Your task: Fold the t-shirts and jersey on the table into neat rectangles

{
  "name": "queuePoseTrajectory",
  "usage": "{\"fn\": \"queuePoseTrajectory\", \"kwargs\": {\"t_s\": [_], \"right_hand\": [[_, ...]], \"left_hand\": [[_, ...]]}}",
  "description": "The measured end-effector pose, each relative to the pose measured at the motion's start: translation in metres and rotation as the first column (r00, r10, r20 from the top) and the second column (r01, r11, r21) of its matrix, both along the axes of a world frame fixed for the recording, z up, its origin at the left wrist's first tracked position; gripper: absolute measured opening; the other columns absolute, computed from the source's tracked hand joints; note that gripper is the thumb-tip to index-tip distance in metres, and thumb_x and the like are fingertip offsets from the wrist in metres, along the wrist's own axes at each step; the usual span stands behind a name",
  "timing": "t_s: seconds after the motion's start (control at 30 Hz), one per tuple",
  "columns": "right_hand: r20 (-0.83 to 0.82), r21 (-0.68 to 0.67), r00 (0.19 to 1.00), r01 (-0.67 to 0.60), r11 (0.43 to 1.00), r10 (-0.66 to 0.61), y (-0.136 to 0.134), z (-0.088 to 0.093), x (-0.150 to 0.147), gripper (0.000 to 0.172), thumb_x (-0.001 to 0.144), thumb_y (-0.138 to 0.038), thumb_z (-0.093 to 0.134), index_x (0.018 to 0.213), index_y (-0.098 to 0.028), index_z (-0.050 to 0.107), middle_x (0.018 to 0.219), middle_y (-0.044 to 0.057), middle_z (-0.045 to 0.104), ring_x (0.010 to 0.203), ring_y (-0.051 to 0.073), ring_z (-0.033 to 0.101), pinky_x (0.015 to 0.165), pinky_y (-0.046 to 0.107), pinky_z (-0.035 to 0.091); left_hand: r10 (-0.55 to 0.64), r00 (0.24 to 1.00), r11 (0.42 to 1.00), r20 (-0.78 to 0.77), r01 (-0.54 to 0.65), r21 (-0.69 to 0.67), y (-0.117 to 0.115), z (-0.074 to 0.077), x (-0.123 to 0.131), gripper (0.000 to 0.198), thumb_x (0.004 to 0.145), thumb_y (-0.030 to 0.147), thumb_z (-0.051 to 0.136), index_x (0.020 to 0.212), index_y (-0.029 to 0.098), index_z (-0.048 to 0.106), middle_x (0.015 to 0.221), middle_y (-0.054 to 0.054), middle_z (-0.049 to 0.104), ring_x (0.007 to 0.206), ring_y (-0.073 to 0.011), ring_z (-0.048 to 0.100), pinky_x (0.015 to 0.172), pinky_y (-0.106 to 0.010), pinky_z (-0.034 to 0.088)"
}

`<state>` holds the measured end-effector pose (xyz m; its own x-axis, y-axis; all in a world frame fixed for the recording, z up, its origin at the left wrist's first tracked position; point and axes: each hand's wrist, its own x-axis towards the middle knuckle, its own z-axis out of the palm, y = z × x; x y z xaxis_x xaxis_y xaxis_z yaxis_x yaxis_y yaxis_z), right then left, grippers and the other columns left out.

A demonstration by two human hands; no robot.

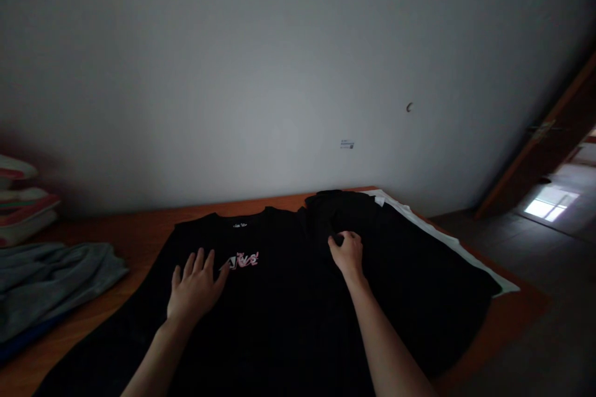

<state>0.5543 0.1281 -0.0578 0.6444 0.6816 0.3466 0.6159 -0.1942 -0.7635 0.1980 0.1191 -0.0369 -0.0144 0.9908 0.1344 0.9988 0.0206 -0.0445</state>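
A black T-shirt [274,298] with a pink and white print on its chest lies spread on a wooden table, its neckline toward the wall. My left hand [196,285] rests flat on its left part, fingers spread, the thumb beside the print. On the right, my right hand [347,251] pinches a bit of black cloth near the shirt's sleeve. Another black garment [410,260] lies to the right, partly against the first one; where the two meet is hard to see in the dark. A white garment [503,283] shows along its right edge.
At the left of the wooden table [139,245] lie a grey cloth [56,279] and a blue cloth [37,335]. Behind them stands a stack of folded towels [28,214]. A wall [261,74] borders the table's far side; a wooden door [535,136] stands at the right.
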Motion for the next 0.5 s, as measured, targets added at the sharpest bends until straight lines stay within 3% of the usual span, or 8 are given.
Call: {"fn": "queuePoseTrajectory", "kwargs": {"t_s": [0.1, 0.23, 0.4, 0.5], "right_hand": [[-0.102, 0.050, 0.994, 0.049, 0.998, -0.044, 0.005, 0.003, 0.011, 0.023, 0.080, -0.039, 0.060, 0.085, -0.018, 0.067, 0.101, 0.018, 0.070, 0.108, 0.033, 0.063, 0.093, 0.039, 0.047], [-0.180, 0.067, 0.979, 0.111, 0.992, -0.097, 0.007, 0.003, 0.017, 0.031, 0.083, -0.045, 0.056, 0.093, -0.017, 0.064, 0.102, 0.017, 0.071, 0.096, 0.028, 0.067, 0.082, 0.035, 0.051], [-0.224, 0.055, 0.965, 0.155, 0.986, -0.139, 0.008, -0.005, 0.018, 0.071, 0.069, -0.064, 0.070, 0.116, -0.011, 0.061, 0.113, 0.022, 0.068, 0.102, 0.032, 0.067, 0.084, 0.036, 0.053], [-0.155, 0.035, 0.985, 0.086, 0.996, -0.080, 0.011, -0.011, 0.023, 0.077, 0.069, -0.060, 0.072, 0.124, -0.007, 0.059, 0.099, 0.020, 0.074, 0.091, 0.032, 0.071, 0.077, 0.036, 0.053]], "left_hand": [[0.012, 1.000, 1.000, 0.010, -0.012, -0.014, 0.000, 0.001, 0.001, 0.071, 0.094, 0.050, 0.032, 0.150, 0.010, 0.042, 0.160, -0.018, 0.037, 0.150, -0.0349, 0.030, 0.119, -0.055, 0.025], [0.012, 1.000, 1.000, 0.016, -0.012, 0.000, 0.000, 0.001, 0.001, 0.070, 0.093, 0.050, 0.033, 0.150, 0.011, 0.044, 0.160, -0.018, 0.038, 0.149, -0.0349, 0.031, 0.119, -0.055, 0.024], [0.008, 1.000, 1.000, 0.009, -0.009, 0.012, 0.000, 0.000, 0.001, 0.072, 0.093, 0.054, 0.029, 0.149, 0.011, 0.045, 0.159, -0.018, 0.039, 0.149, -0.0351, 0.032, 0.118, -0.055, 0.025], [0.008, 1.000, 1.000, 0.008, -0.008, 0.015, 0.001, -0.001, 0.000, 0.072, 0.093, 0.053, 0.030, 0.149, 0.011, 0.045, 0.158, -0.019, 0.040, 0.149, -0.0352, 0.032, 0.118, -0.055, 0.025]]}}
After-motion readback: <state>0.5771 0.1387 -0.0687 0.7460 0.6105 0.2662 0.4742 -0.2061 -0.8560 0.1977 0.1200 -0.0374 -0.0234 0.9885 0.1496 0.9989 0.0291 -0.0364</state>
